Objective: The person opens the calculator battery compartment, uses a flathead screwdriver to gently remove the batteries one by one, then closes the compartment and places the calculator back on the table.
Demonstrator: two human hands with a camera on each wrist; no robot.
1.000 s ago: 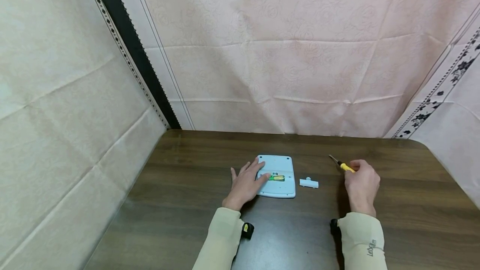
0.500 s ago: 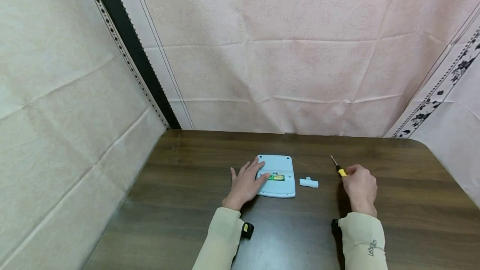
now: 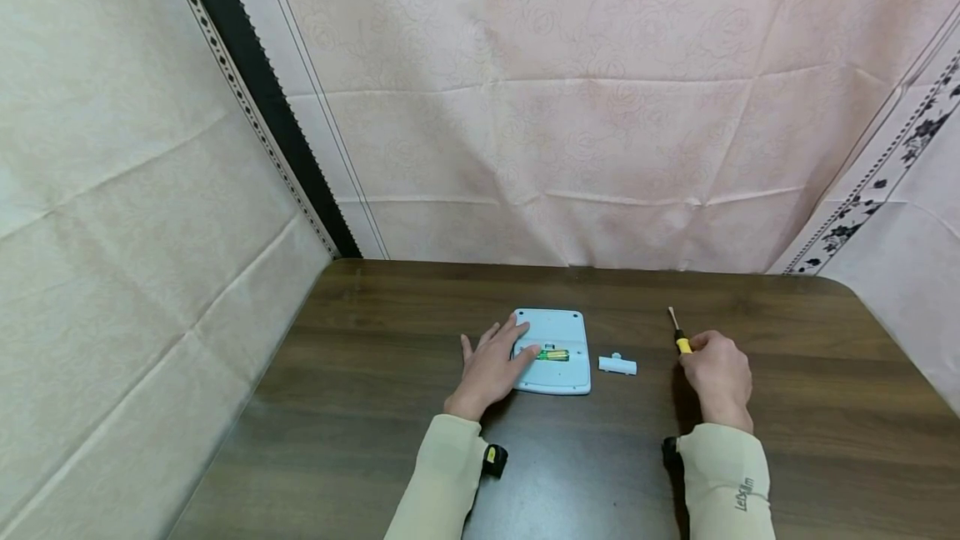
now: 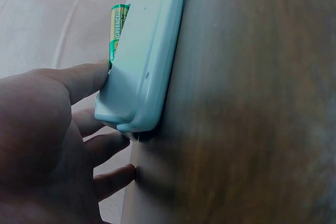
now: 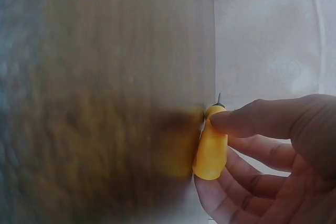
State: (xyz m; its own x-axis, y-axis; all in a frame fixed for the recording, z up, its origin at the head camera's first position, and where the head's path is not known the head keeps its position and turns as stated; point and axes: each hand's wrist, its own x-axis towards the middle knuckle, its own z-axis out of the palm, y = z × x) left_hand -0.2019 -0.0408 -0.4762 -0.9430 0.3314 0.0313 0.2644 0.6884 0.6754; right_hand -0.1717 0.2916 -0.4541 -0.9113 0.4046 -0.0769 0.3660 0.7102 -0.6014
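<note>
A light-blue flat device (image 3: 551,327) lies on the table with its battery compartment uncovered and a green-and-gold battery (image 4: 118,24) inside. My left hand (image 3: 489,369) rests on its left edge, fingers spread and fairly straight, the thumb touching the back beside the battery. Between the device and my right hand is a small light-blue battery cover (image 3: 617,366). My right hand (image 3: 720,375) holds a yellow-handled screwdriver (image 5: 211,148), its thumb and fingers around the handle. In the head view the screwdriver's thin shaft points toward the table's far edge.
The brown wood-grain table (image 3: 360,373) has rounded far corners. Behind it hangs a pale patterned cloth (image 3: 570,148), with another cloth (image 3: 150,273) on the left side.
My right hand has turned the screwdriver so its tip swings right, from pointing left to nearly straight away from me. My left hand, the device and the cover stay put.
</note>
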